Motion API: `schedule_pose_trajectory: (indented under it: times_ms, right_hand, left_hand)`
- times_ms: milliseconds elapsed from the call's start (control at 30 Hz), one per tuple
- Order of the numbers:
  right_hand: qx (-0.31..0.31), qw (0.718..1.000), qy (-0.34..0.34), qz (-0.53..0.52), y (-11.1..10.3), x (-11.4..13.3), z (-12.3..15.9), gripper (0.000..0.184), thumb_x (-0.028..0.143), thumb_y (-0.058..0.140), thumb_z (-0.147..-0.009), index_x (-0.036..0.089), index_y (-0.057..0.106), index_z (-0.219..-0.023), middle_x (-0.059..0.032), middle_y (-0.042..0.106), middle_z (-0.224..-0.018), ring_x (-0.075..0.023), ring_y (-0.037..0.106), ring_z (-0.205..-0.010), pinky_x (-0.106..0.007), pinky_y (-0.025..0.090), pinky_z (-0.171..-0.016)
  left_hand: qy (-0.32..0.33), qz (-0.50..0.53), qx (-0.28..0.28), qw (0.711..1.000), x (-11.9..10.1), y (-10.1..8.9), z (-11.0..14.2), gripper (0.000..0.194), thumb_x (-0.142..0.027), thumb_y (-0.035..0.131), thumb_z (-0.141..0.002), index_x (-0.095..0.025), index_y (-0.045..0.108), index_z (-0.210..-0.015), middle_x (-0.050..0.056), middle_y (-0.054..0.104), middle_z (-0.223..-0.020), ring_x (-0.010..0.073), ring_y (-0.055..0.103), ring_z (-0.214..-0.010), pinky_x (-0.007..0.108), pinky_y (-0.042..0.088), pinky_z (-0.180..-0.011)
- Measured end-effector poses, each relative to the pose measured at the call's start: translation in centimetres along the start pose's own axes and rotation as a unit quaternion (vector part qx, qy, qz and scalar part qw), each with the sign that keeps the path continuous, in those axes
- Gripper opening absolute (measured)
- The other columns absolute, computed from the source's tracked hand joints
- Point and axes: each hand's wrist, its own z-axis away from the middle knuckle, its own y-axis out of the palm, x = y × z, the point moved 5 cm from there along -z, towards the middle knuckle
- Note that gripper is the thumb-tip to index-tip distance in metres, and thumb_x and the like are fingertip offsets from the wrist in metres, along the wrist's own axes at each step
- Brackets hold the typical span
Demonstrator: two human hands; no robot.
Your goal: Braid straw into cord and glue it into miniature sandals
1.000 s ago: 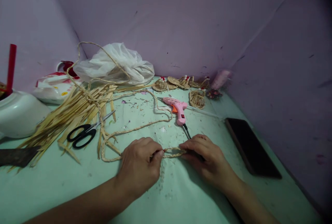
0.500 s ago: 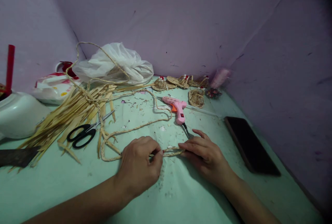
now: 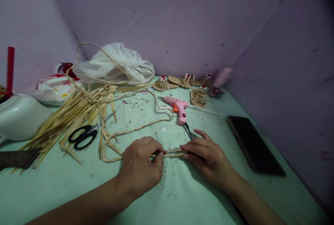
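Note:
A braided straw cord (image 3: 135,128) snakes across the mint-green table (image 3: 78,190) and folds into a narrow loop (image 3: 174,153) between my hands. My left hand (image 3: 142,167) is closed, thumb and forefinger pinching the loop's left end. My right hand (image 3: 206,155) lies over the loop's right end, fingers together and pressing it onto the table, with the forefinger slightly raised. The pink glue gun (image 3: 179,108) rests just beyond my right hand, and its black cable runs under my fingers.
Black scissors (image 3: 83,135) and a bundle of straw strips (image 3: 70,113) lie to the left. A white bowl (image 3: 19,115), plastic bags (image 3: 116,65) and small woven pieces (image 3: 198,97) sit further back. A dark phone (image 3: 254,145) lies at the right near the purple wall.
My right forefinger has lifted a little off the loop since a second ago. Both hands stay in place on the cord.

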Motion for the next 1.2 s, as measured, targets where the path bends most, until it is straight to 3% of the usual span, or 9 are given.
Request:
schedule_pose_trajectory:
  times_ms: [200, 367, 500, 633, 833, 1000, 1200]
  right_hand:
    - [0.011, 0.998, 0.058, -0.03, 0.3, -0.7, 0.1, 0.012, 0.023, 0.059, -0.081, 0.024, 0.063, -0.092, 0.0007, 0.069, -0.074, -0.014, 0.064, -0.069, -0.046, 0.032, -0.097]
    - [0.017, 0.993, 0.108, -0.05, 0.6, -1.2, 0.3, 0.012, 0.027, 0.06, -0.08, 0.025, 0.065, -0.091, 0.0014, 0.07, -0.074, -0.0147, 0.064, -0.069, -0.048, 0.031, -0.099]
    - [0.022, 0.99, 0.129, -0.054, 0.6, -1.2, 0.3, 0.011, 0.028, 0.06, -0.08, 0.025, 0.066, -0.089, 0.0017, 0.069, -0.072, -0.0147, 0.064, -0.068, -0.049, 0.03, -0.099]
    - [0.02, 0.99, 0.13, -0.058, 0.6, -1.2, 0.3, 0.012, 0.029, 0.061, -0.079, 0.024, 0.066, -0.089, 0.0019, 0.069, -0.071, -0.014, 0.063, -0.067, -0.048, 0.03, -0.099]
    - [0.022, 0.991, 0.122, -0.057, 0.7, -1.2, 0.4, 0.012, 0.026, 0.061, -0.079, 0.024, 0.065, -0.091, 0.0022, 0.068, -0.071, -0.0135, 0.063, -0.067, -0.049, 0.029, -0.099]
    - [0.02, 0.993, 0.105, -0.04, 0.5, -0.7, 0.2, 0.014, 0.023, 0.062, -0.079, 0.023, 0.065, -0.092, 0.0006, 0.069, -0.075, -0.0138, 0.064, -0.07, -0.047, 0.031, -0.099]
    - [0.019, 0.995, 0.089, -0.03, 0.5, -0.3, 0.1, 0.013, 0.021, 0.06, -0.079, 0.024, 0.065, -0.092, -0.0001, 0.069, -0.074, -0.0142, 0.064, -0.068, -0.048, 0.031, -0.098]
  left_hand:
    - [0.02, 0.009, 0.005, 1.0, -0.1, 0.0, 0.0, 0.01, -0.016, 0.053, -0.07, -0.021, 0.06, -0.075, 0.001, 0.061, -0.073, 0.0179, 0.054, -0.07, 0.032, 0.042, -0.065]
    - [0.041, 0.013, 0.01, 0.999, -0.2, -0.1, 0.3, 0.023, -0.013, 0.056, -0.066, -0.021, 0.054, -0.087, 0.002, 0.057, -0.085, 0.0192, 0.053, -0.079, 0.033, 0.044, -0.069]
    - [0.091, -0.003, 0.026, 0.996, -0.5, -0.1, 0.4, 0.018, -0.011, 0.054, -0.068, -0.021, 0.051, -0.082, 0.005, 0.052, -0.098, 0.0192, 0.051, -0.083, 0.033, 0.044, -0.069]
    - [0.145, -0.033, 0.006, 0.989, -0.8, -0.6, 0.2, 0.009, -0.01, 0.049, -0.073, -0.019, 0.051, -0.075, 0.006, 0.052, -0.092, 0.0187, 0.052, -0.082, 0.03, 0.043, -0.065]
    - [0.214, -0.072, -0.007, 0.974, -0.6, -0.7, 0.0, 0.015, -0.011, 0.045, -0.08, -0.016, 0.058, -0.074, 0.004, 0.056, -0.07, 0.0165, 0.052, -0.068, 0.027, 0.042, -0.059]
    - [0.204, -0.059, -0.006, 0.977, -0.3, -0.7, -0.1, 0.016, -0.014, 0.045, -0.08, -0.016, 0.06, -0.074, 0.003, 0.058, -0.065, 0.0152, 0.054, -0.063, 0.026, 0.042, -0.056]
    - [0.19, -0.086, -0.019, 0.978, 0.1, -0.7, -0.2, 0.023, -0.017, 0.047, -0.08, -0.016, 0.057, -0.1, 0.004, 0.062, -0.073, 0.0162, 0.057, -0.066, 0.027, 0.045, -0.059]
